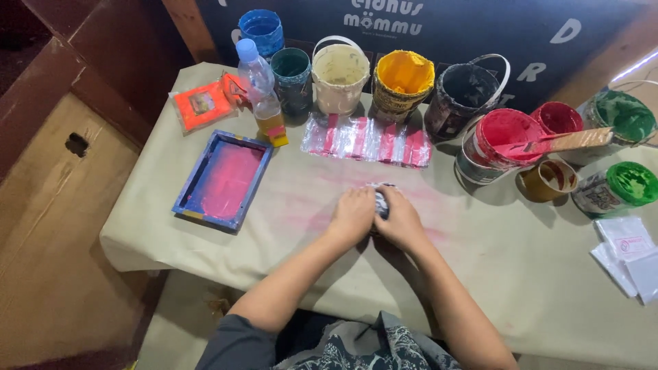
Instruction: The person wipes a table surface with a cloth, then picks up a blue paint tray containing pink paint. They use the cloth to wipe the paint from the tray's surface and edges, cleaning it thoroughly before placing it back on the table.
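Note:
My left hand (353,214) and my right hand (399,219) press together on a small dark and white bundle (381,201) at the middle of the beige-covered table (528,274). Both hands close around it, so most of it is hidden. Pink smears stain the cover around the hands. A row of clear plastic packets with pink prints (368,139) lies just beyond the hands.
A blue-framed printing screen with a pink mesh (223,178) lies at left. Paint buckets line the back: blue (261,29), cream (339,72), yellow (404,77), black (466,92), red (504,133) with a scraper, green (624,116). A plastic bottle (260,85), orange packet (201,104) and white packets (627,253) lie nearby.

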